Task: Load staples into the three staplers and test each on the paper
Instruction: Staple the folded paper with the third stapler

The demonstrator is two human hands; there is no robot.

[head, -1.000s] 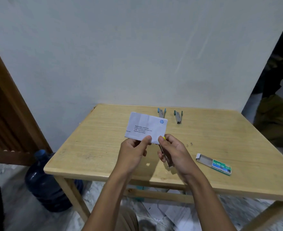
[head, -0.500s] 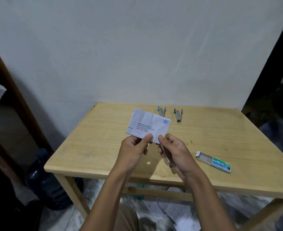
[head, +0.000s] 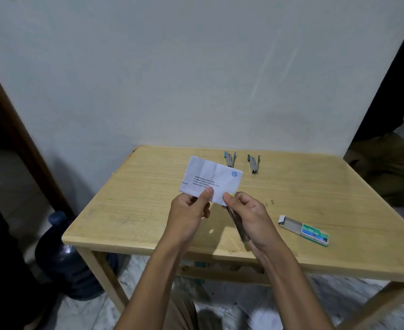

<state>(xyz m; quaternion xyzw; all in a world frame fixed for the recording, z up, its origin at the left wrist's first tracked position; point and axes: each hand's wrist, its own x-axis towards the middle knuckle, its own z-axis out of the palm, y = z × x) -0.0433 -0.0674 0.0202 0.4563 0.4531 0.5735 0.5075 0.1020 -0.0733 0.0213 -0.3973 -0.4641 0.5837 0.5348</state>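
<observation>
The left hand (head: 191, 210) pinches the folded paper (head: 210, 179) by its lower edge, thumb flat on the printed face and the other fingers curled behind. The right hand (head: 251, 215) is wrapped round a slim yellow-tipped stapler (head: 238, 226), whose yellow end meets the paper's lower right corner. From here I cannot tell whether the sheet sits inside its mouth. Both hands hold their things up above the middle of the wooden table (head: 136, 210), nearer its front edge.

A few loose staples (head: 269, 203) lie on the wood just right of the right hand. Further right, towards the front edge, lies the staple box (head: 314, 234), its grey inner tray slid partly out to the left. Along the back edge, by the wall (head: 196, 79), a blue-ended stapler (head: 229, 159) and a teal-ended stapler (head: 253, 164) lie side by side, apart from each other. A dark water bottle (head: 65, 258) stands on the floor by the table's front left leg.
</observation>
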